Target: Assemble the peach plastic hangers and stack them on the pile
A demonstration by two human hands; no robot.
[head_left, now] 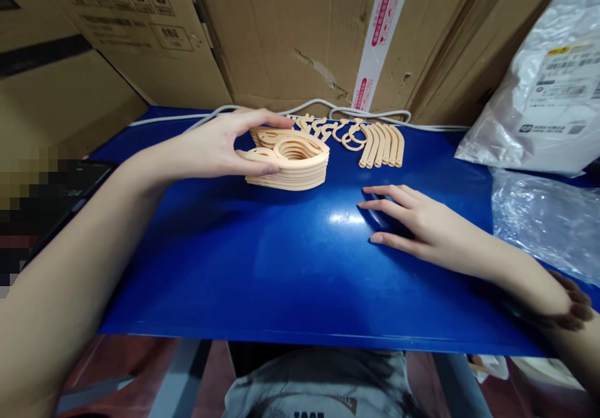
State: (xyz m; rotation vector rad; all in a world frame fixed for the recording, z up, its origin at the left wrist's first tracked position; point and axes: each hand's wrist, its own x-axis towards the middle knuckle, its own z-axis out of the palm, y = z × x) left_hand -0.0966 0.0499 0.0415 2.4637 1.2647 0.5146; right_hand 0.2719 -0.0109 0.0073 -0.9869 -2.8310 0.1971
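My left hand (209,146) is closed around the left end of a stack of beige plastic hanger parts (293,177), thumb at the near side and fingers over the far side. The looped pieces lie flat on one another. Palm down, my right hand (424,227) is over the blue tabletop (290,280) with its fingers apart and nothing in them. Just beyond it, several curved beige hanger arms (382,145) lie side by side. Left of these are small beige hooks (321,129) and a beige ring-shaped piece (352,140), partly hidden behind the stack.
Cardboard boxes (290,37) stand along the back edge, with a white cable (370,114) before them. A white plastic parcel (534,105) and clear plastic wrap (544,218) are at the right. A dark flat object (70,187) lies at the left, partly pixelated.
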